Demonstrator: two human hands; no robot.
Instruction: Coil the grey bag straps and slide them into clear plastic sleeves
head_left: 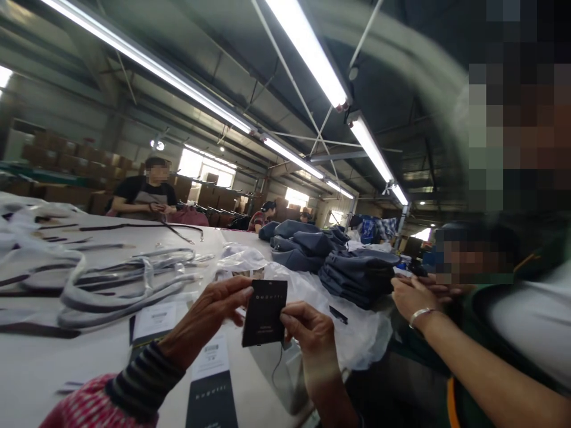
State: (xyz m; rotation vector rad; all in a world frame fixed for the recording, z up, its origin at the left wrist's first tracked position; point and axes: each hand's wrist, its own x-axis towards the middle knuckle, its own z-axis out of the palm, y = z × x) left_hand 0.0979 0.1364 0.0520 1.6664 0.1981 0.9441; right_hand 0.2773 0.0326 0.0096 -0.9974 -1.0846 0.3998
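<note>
A black hang tag (266,313) with pale lettering is held up above the table between my two hands. My right hand (312,333) pinches its right edge between thumb and fingers. At the tag's upper left edge, my left hand (212,315) grips it with the fingertips, its lower fingers loosely bent. A thin dark cord hangs below the tag, near my right hand. Under my left forearm lie larger dark tags with white labels (155,321), and another such tag (212,389) is nearer to me on the table.
Grey and dark straps (147,276) spread over the white table (102,362) at left. Stacked dark blue garments (357,270) and clear plastic bags (357,342) lie beyond my hands. A co-worker's arm (464,345) with a bracelet reaches in close at right. Another person (151,193) stands across the table.
</note>
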